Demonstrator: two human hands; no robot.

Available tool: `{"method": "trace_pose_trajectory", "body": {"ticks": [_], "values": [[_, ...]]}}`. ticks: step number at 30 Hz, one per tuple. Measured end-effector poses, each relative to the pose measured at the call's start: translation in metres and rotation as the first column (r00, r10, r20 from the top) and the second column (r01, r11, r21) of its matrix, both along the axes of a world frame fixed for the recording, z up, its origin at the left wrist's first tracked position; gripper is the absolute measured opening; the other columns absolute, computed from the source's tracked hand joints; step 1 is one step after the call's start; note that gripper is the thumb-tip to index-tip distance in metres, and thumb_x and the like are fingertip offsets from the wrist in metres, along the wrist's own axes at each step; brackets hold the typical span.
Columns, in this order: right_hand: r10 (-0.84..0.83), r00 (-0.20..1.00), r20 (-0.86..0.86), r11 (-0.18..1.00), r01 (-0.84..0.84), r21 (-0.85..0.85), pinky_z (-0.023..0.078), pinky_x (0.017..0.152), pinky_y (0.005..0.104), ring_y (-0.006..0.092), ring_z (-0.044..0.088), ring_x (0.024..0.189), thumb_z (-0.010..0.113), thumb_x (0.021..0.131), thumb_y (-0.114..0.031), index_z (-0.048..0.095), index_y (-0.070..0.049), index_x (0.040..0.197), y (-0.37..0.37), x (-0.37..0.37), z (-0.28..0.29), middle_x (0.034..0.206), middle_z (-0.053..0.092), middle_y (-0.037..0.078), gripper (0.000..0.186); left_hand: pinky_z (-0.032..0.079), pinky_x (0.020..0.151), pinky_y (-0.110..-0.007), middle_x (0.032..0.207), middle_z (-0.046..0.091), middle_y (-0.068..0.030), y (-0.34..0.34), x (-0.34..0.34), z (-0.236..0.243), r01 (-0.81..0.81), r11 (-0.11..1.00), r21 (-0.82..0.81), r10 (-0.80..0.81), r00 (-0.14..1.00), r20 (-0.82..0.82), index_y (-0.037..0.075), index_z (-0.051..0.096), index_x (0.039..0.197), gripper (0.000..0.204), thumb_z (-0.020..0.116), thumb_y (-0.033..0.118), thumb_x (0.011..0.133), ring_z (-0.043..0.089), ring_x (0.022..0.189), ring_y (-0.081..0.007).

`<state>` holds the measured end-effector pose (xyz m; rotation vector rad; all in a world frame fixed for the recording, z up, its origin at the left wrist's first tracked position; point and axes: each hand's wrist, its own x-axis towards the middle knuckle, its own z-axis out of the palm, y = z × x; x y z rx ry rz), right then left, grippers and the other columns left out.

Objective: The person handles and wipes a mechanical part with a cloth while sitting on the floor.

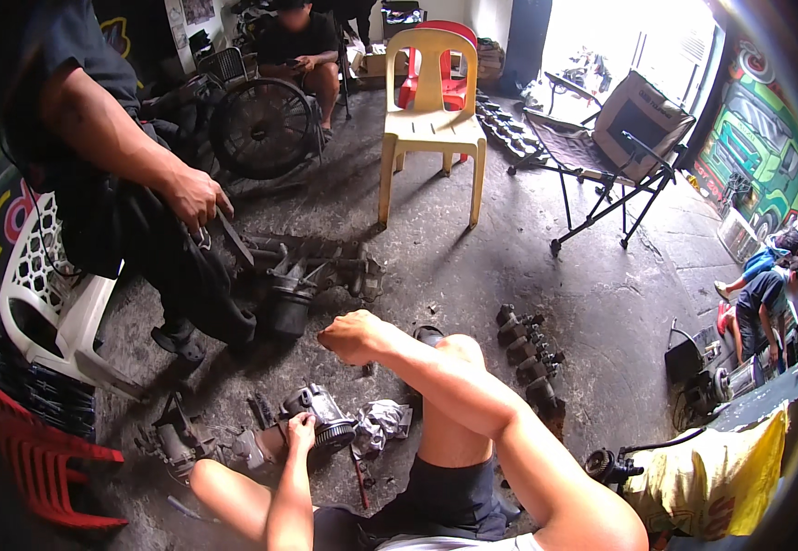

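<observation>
Low on the floor in front of me lies a metal machine part with a toothed gear point(333, 433). My left hand point(300, 432) is at its left side, fingers closed in a pinch against the housing. My right hand point(351, 338) is raised above the floor, its forearm across my right knee. Its fingers are curled closed; whatever they may hold is hidden. Crumpled grey-white paper or cloth point(383, 422) lies right of the gear. A thin red-handled tool point(360, 479) lies below it. More greasy metal parts point(179, 436) sit on the left.
A standing person point(133, 174) on the left holds a long flat tool point(236, 244) over a large engine piece point(325, 266). Dark metal parts point(529, 354) line the floor at right. Further off stand a yellow chair point(431, 133) and folding chair point(615, 147). A yellow sack point(720, 477) lies near right.
</observation>
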<state>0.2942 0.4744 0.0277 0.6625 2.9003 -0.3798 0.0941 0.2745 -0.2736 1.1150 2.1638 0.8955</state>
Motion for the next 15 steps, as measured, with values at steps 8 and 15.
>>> {"method": "trace_pose_trajectory", "body": {"ticks": [8,15], "values": [[-0.003,1.000,0.005,1.000,0.003,0.005,0.054,0.063,0.0405,0.0313,0.066,0.085,0.057,0.072,-0.004,0.066,-0.003,0.084,0.004,0.001,-0.006,0.084,0.068,0.016,0.015,0.049,0.076,-0.033,0.086,0.068,-0.0126,0.003,0.004,0.004,0.014,0.999,-0.030,-0.014,1.000,-0.010,0.004,0.068,0.091,0.016,0.061,0.015,0.082,0.065,0.082,-0.0230],[-0.011,0.997,0.080,0.999,0.014,-0.038,0.054,0.065,0.0429,0.0329,0.065,0.087,0.060,0.071,-0.007,0.063,-0.003,0.089,0.006,-0.002,-0.008,0.086,0.067,0.016,0.019,0.049,0.078,-0.033,0.090,0.069,-0.0117,0.003,0.008,0.008,-0.002,0.999,-0.048,0.003,1.000,0.020,0.003,0.068,0.092,0.016,0.061,0.015,0.083,0.065,0.085,-0.0223]]}}
